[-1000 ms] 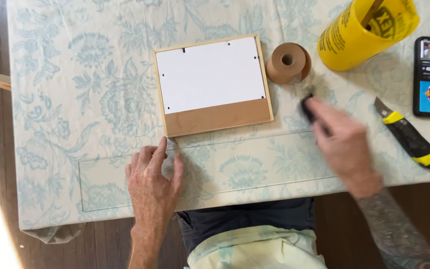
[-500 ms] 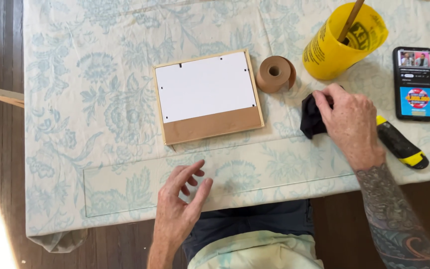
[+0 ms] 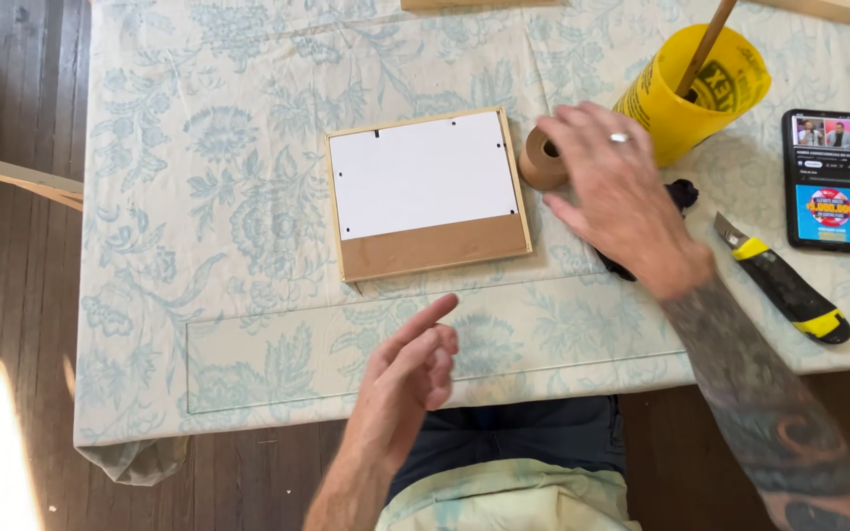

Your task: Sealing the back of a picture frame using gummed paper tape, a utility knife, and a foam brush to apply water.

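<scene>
In the head view, a wooden picture frame [image 3: 428,194] is seen lying face down on a table covered with a pale floral tablecloth [image 3: 248,147]; its white backing sheet fills most of the back, and a strip of brown board is exposed along the near edge. Just beside the frame's right edge stands a roll of brown paper tape [image 3: 541,160].

The right hand [image 3: 614,197] is held over the tape roll with its fingers spread and loose. The fingertips reach past the roll's near side and partly cover it; whether the roll is actually touched cannot be told. Nothing is gripped. Under the palm and wrist, a small black object [image 3: 681,193] shows on either side of the hand; its kind cannot be made out.

The left hand [image 3: 413,366] is raised above the near edge of the table, open, with the index finger extended toward the frame's near left corner. Nothing is held by it, and it is kept apart from the frame.

To the right, a yellow cup [image 3: 693,93] with a wooden stick in it is seen, then a yellow-and-black utility knife [image 3: 784,287] and a smartphone [image 3: 824,179] with a lit screen.

Compared with half a second ago, the right hand has been moved left, from the black object beside the knife to the tape roll. The black object has been left on the cloth. The left hand has been lifted higher, its fingers drawn closer together.
</scene>
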